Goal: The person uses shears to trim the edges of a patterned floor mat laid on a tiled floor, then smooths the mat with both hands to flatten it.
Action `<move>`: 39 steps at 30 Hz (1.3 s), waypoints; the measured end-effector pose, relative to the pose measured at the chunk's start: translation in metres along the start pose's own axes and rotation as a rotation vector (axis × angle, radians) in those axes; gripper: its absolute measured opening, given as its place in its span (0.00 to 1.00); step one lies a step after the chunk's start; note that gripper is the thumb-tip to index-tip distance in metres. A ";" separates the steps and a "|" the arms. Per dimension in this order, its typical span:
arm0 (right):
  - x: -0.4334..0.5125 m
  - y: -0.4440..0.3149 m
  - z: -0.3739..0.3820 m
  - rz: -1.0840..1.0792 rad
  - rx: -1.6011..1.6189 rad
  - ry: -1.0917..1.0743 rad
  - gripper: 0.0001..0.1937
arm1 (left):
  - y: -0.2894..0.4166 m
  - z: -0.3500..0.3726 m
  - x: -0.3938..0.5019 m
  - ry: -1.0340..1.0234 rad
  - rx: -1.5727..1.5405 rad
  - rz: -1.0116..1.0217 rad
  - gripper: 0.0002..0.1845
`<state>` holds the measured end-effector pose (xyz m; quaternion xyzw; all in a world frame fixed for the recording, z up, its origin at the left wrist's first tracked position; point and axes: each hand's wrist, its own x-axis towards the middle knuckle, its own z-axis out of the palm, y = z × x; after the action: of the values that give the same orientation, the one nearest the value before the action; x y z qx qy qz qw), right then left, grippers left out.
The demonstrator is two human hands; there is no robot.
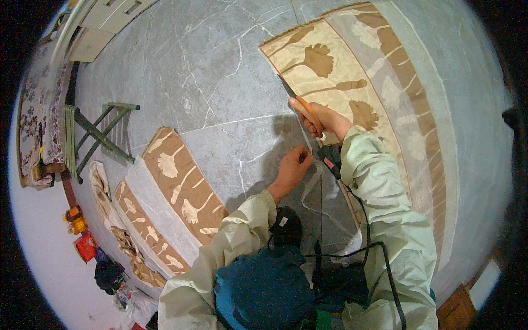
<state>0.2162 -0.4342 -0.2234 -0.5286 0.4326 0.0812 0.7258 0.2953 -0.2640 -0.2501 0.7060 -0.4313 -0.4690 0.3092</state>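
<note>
My right hand [330,119] grips orange-handled scissors [310,111], their dark blades lying along the left edge of a patterned fabric panel [346,53]. The panel lies flat on the floor, with beige, sheer and brown bands and leaf motifs. Whether the blades are parted is hard to tell. Below and left of it, my left hand [291,169] pinches a thin white strip [304,134] that runs up to the scissors. A loose, curling length of the strip trails down below the left hand. My right forearm passes over the panel.
Another brown-and-white patterned fabric [177,181] lies on the grey marbled floor [214,62] at left. A green folding stool [101,136] stands beyond it. Black cable [383,251] crosses my right sleeve. Near my right wrist is a black labelled object [330,160]. White drawers [107,18] stand upper left.
</note>
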 end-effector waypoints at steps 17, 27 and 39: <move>0.007 -0.027 0.006 0.058 0.144 0.003 0.35 | -0.008 0.004 0.001 -0.016 0.075 -0.019 0.09; 0.001 -0.035 0.003 0.018 0.056 -0.013 0.35 | -0.014 0.008 0.002 -0.018 0.047 0.022 0.08; 0.004 -0.034 0.000 0.022 -0.045 -0.008 0.37 | -0.005 0.004 0.000 -0.002 0.074 0.021 0.09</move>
<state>0.2383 -0.4501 -0.2028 -0.5396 0.4334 0.1011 0.7147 0.2935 -0.2616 -0.2554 0.7119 -0.4560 -0.4502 0.2875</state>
